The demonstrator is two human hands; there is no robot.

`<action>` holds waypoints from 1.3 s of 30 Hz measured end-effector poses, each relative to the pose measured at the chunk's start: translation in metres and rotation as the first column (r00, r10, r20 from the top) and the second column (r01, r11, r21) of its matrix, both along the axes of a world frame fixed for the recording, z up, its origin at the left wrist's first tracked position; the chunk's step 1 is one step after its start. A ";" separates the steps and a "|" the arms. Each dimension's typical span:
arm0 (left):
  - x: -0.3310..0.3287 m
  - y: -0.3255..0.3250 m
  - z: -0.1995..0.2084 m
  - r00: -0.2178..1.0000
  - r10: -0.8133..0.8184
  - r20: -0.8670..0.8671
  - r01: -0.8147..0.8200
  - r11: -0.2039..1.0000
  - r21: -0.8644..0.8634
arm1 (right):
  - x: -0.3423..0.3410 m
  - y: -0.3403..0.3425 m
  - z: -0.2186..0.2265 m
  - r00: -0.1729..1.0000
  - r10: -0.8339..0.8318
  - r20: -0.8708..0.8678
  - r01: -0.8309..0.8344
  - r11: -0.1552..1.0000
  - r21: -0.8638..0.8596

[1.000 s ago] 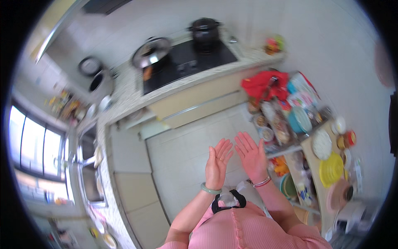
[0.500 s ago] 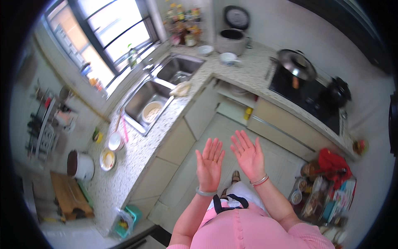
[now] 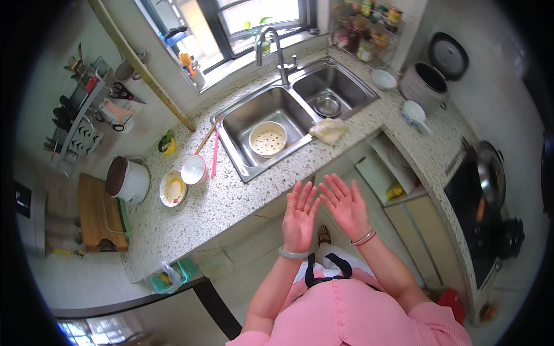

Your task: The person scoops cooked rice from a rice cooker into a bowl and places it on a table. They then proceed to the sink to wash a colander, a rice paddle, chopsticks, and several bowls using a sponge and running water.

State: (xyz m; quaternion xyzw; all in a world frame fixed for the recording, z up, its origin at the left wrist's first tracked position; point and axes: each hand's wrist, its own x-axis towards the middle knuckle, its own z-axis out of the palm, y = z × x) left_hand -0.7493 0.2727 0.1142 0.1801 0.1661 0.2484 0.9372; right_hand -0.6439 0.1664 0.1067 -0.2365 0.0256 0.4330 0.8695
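Note:
Both hands are held out in front of my body, palms turned up, above the floor and close to the counter edge. My left hand [image 3: 299,221] is open with nothing in it; a pale bangle circles its wrist. Beside it, my right hand [image 3: 347,209] is also open and bare, with a thin bangle and a red cord at the wrist. Their fingertips point toward the double sink [image 3: 231,128]. A cream bowl with holes [image 3: 268,139] sits in the left basin. On the counter edge by the right basin lies a crumpled cloth [image 3: 328,131].
Left on the speckled counter [image 3: 231,202] are a dish with yellow residue [image 3: 173,189], a white bowl [image 3: 194,169], chopsticks and a white pot [image 3: 128,180]. A wooden cutting board [image 3: 101,213] stands beyond. Rightward are a rice cooker [image 3: 424,86], an open cabinet [image 3: 384,173] and a lidded wok [image 3: 490,175].
My view has turned left, so the sink now lies ahead and the stove has shifted to the right rim. Both hands stay open, palms up, slightly closer together.

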 end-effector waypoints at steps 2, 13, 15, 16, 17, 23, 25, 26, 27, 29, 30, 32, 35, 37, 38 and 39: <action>0.016 0.023 -0.004 0.998 0.061 -0.025 -0.061 0.998 0.007 | 0.023 0.032 -0.007 0.997 0.070 -0.025 -0.070 0.998 0.001; 0.023 0.129 -0.039 0.903 0.383 -0.194 -0.395 0.918 -0.028 | 0.057 0.179 -0.032 0.927 0.366 -0.083 -0.372 0.925 -0.075; 0.022 0.152 -0.053 0.898 0.399 -0.184 -0.405 0.914 0.008 | 0.059 0.200 -0.035 0.921 0.374 -0.106 -0.383 0.920 -0.082; 0.029 0.162 -0.057 0.902 0.397 -0.168 -0.401 0.916 0.008 | 0.064 0.209 -0.037 0.920 0.382 -0.091 -0.388 0.919 -0.069; 0.030 0.176 -0.059 0.907 0.393 -0.149 -0.394 0.919 0.029 | 0.066 0.220 -0.039 0.915 0.396 -0.076 -0.400 0.914 -0.060; 0.066 0.228 -0.048 0.916 0.300 -0.266 -0.306 0.952 0.022 | 0.097 0.254 -0.041 0.950 0.309 -0.041 -0.311 0.941 -0.131; 0.072 0.239 -0.047 0.941 0.224 -0.253 -0.242 0.969 -0.041 | 0.107 0.255 -0.043 0.961 0.270 -0.062 -0.276 0.952 -0.132; 0.074 0.244 -0.053 0.962 0.170 -0.212 -0.194 0.976 -0.096 | 0.111 0.254 -0.047 0.963 0.253 -0.097 -0.266 0.951 -0.156; 0.082 0.246 -0.053 0.963 0.141 -0.229 -0.168 0.981 -0.102 | 0.116 0.252 -0.049 0.965 0.248 -0.081 -0.259 0.950 -0.173; 0.097 0.247 -0.050 0.961 0.096 -0.260 -0.126 0.987 -0.104 | 0.128 0.244 -0.046 0.978 0.204 -0.050 -0.210 0.957 -0.201; 0.105 0.247 -0.051 0.961 0.059 -0.270 -0.096 0.988 -0.124 | 0.133 0.241 -0.047 0.983 0.171 -0.058 -0.180 0.962 -0.205; 0.123 0.246 -0.056 0.958 -0.006 -0.286 -0.043 0.985 -0.165 | 0.143 0.234 -0.049 0.990 0.125 -0.063 -0.136 0.968 -0.212; 0.144 0.242 -0.060 0.941 -0.006 -0.338 0.007 1.000 0.004 | 0.159 0.218 -0.051 0.997 0.066 -0.049 -0.076 0.967 -0.241; 0.157 0.237 -0.048 0.928 0.044 -0.370 0.012 0.989 0.147 | 0.168 0.210 -0.055 0.998 0.037 -0.043 -0.047 0.963 -0.266; 0.165 0.236 -0.048 0.927 0.014 -0.374 0.021 0.996 0.090 | 0.174 0.206 -0.056 0.999 0.026 -0.028 -0.033 0.960 -0.278; 0.170 0.237 -0.048 0.924 -0.009 -0.381 0.025 0.999 0.035 | 0.178 0.202 -0.058 1.000 0.022 -0.018 -0.026 0.957 -0.289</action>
